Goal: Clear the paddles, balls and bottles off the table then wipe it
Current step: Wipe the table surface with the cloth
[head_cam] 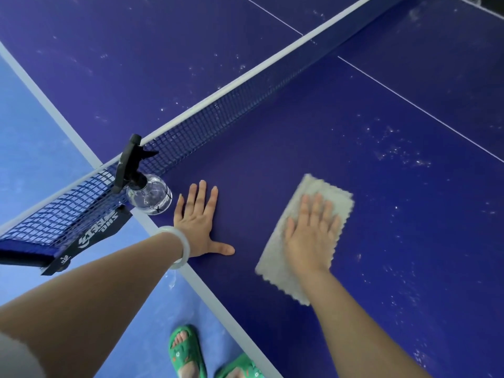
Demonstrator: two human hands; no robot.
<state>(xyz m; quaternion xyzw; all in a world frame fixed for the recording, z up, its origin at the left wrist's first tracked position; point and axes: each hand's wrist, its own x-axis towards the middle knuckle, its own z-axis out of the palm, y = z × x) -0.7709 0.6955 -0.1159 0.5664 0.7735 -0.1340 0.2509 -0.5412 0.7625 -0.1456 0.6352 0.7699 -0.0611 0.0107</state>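
Observation:
My right hand [311,236] lies flat with straight fingers on a grey cloth [275,266], pressing it onto the dark blue table-tennis table [395,227]. My left hand [197,227] rests flat on the table near its white side edge, fingers spread, a pale bangle on the wrist. A clear spray bottle [148,196] with a black trigger head stands at the table's edge beside the net post, just left of my left hand and not touching it. White specks and smears dot the table surface to the right and beyond the net.
The blue net [218,118] with its white top band runs diagonally from the lower left to the upper right. Its black clamp [90,238] sticks out past the table edge. Blue floor lies to the left, and my feet in green slippers [185,353] stand below the table edge.

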